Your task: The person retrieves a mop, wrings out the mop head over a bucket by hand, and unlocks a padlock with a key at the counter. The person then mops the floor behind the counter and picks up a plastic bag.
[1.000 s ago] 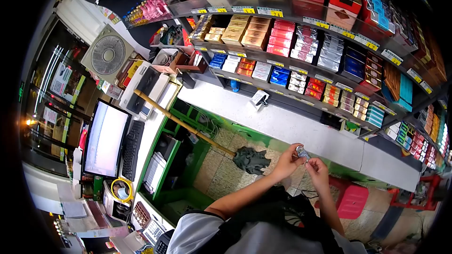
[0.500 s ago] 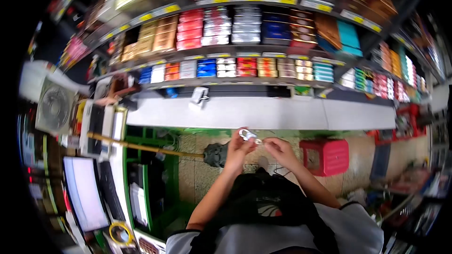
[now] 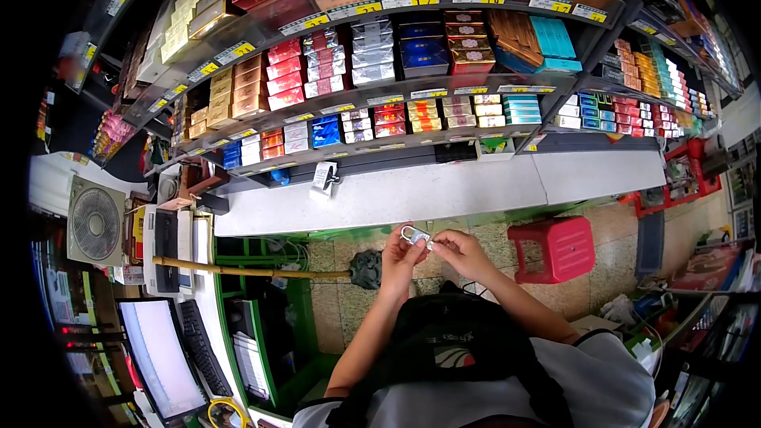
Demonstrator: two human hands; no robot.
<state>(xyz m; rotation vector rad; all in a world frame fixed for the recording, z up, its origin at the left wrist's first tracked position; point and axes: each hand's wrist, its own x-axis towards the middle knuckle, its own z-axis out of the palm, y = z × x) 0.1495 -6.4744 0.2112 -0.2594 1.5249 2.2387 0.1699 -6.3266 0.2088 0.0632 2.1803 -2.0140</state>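
Observation:
A silver padlock [image 3: 416, 235], its curved shackle pointing up and to the left, is held in front of my body. My left hand [image 3: 401, 260] is closed around the padlock's body, with the thumb pressed on its face. My right hand [image 3: 463, 254] pinches at the padlock's lower right end. Its fingertips hide whatever small piece is between them, so I cannot tell whether it is a key. Below both hands is a black bag or apron [image 3: 460, 333] worn over a grey shirt.
A white counter [image 3: 444, 190] runs ahead, with a small white device [image 3: 323, 180] on it. Shelves of boxed packs [image 3: 372, 123] rise behind. A red stool [image 3: 555, 250] stands right; a wooden-handled mop [image 3: 261, 271], monitor [image 3: 162, 357] and fan [image 3: 96, 220] are left.
My right fingers have moved in against the padlock's lower end; earlier a small gap showed between them. The view has tilted and become sharper.

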